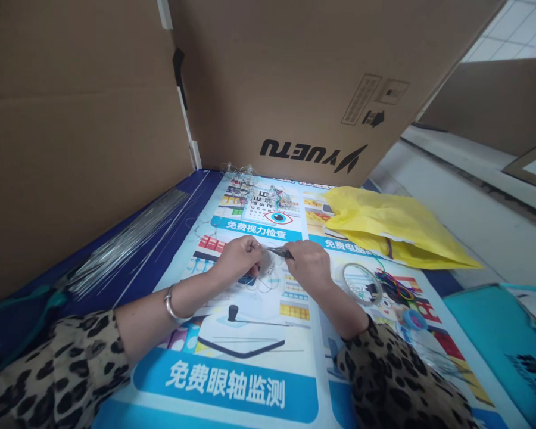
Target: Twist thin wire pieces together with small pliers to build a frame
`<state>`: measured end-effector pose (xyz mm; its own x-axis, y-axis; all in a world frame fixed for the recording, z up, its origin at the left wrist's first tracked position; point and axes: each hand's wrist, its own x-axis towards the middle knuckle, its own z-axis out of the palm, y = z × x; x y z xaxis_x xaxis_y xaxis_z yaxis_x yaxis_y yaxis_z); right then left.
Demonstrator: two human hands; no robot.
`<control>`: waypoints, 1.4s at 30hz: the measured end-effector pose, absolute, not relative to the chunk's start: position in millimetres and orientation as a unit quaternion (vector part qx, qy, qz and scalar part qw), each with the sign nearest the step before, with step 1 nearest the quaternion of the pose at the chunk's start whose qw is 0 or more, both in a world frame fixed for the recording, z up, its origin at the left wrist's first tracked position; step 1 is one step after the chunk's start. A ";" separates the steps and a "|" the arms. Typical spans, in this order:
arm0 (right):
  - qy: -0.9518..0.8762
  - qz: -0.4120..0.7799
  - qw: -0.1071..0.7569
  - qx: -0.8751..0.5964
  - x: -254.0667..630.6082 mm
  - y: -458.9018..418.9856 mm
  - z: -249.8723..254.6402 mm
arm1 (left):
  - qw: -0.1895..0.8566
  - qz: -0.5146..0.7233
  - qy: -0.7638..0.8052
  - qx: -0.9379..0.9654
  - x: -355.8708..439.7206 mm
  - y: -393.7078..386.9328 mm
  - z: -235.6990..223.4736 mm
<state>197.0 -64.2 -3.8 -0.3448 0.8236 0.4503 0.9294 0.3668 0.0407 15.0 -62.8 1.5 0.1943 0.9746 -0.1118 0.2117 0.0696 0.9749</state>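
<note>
My left hand (pixel 236 262), with a silver bangle on the wrist, pinches thin wire (pixel 268 281) between thumb and fingertips. Loose loops of that wire hang below the fingers over the printed sheet. My right hand (pixel 309 267) is closed around pliers (pixel 282 252), whose dark jaws point left at the wire by my left fingertips. The pliers' handles are hidden in my palm. Whether the jaws grip the wire is too small to tell.
Cardboard panels (pixel 268 77) stand behind and left. A bundle of straight wires (pixel 129 244) lies left, tangled wire (pixel 241 173) at the back. Right are a yellow bag (pixel 393 220), a wire coil (pixel 361 283), coloured cords (pixel 397 285) and a teal packet (pixel 495 333).
</note>
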 end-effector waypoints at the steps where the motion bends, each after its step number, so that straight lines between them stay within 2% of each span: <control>1: -0.806 -0.149 0.181 -0.543 197.0 -64.3 -3.5 | 0.524 0.370 0.513 0.571 14.9 -62.5 1.7; 16: -0.802 -0.111 0.159 -0.565 196.5 -64.7 -3.3 | 0.573 0.368 0.473 0.559 12.6 -63.4 6.8; 42: -0.817 -0.084 0.140 -0.553 199.5 -63.5 -3.1 | 0.566 0.358 0.478 0.568 10.7 -61.6 6.4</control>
